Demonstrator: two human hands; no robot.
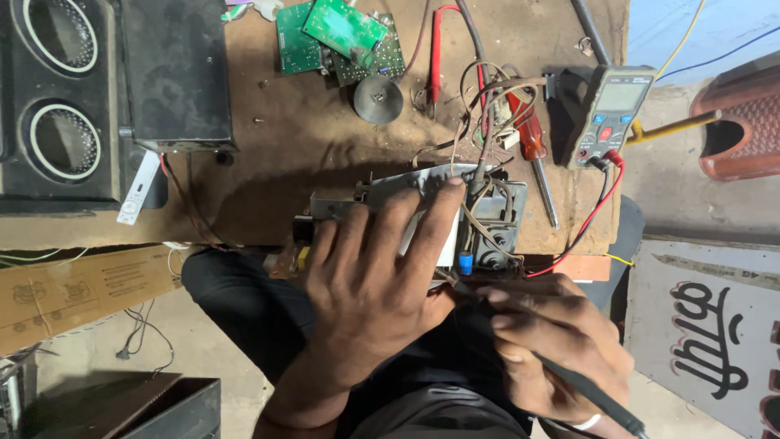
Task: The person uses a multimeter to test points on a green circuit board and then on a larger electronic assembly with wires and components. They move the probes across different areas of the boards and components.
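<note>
— Gripping the electronic assembly (487,215) from above, the left hand (370,284) has its fingers spread and pressed down over the metal plate, index tip at the plate's top edge.

— And the right hand (552,337)?

— Closed around 1 dark pen-like tool (585,390), whose cable end runs off toward 5 o'clock. Its tip, near the assembly's 6 o'clock edge, is hidden behind the fingers.

— Where does the assembly sit?

— At the near edge of the brown workbench (284,154), over the person's lap, with 1 blue component at its lower edge.

— What else, counted?

— 1 multimeter (609,114) at 2 o'clock, red and black leads plugged in. 1 red-handled screwdriver (532,146) just left of it. 1 red probe (436,53) at 12 o'clock. 3 green circuit boards (333,36) stacked at 11 o'clock, with 1 round grey disc (378,99) below them. 1 black speaker cabinet (61,97) at 9 o'clock, showing 2 round openings, and 1 black box (175,73) beside it.
</note>
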